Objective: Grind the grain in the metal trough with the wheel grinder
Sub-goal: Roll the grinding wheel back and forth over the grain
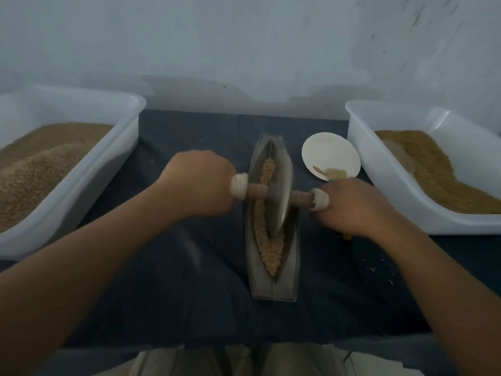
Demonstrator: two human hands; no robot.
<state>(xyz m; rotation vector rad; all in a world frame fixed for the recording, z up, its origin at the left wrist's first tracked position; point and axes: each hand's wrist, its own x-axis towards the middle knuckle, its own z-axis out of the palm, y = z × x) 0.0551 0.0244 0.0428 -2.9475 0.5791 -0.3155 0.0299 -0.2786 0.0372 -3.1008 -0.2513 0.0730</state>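
Observation:
A long boat-shaped metal trough (273, 287) lies lengthwise on the dark cloth in front of me. A strip of brown grain (269, 252) runs along its groove. The wheel grinder (280, 196), a metal disc on a wooden axle, stands upright in the groove near the trough's middle. My left hand (199, 181) grips the cloth-wrapped left end of the axle. My right hand (352, 204) grips the wrapped right end. The disc hides part of the grain.
A white tub (81, 183) heaped with grain sits at the left. Another white tub (379, 169) with grain sits at the right. A small white plate (325, 150) holding a little powder lies between trough and right tub. Crumbs dot the dark cloth (173, 267).

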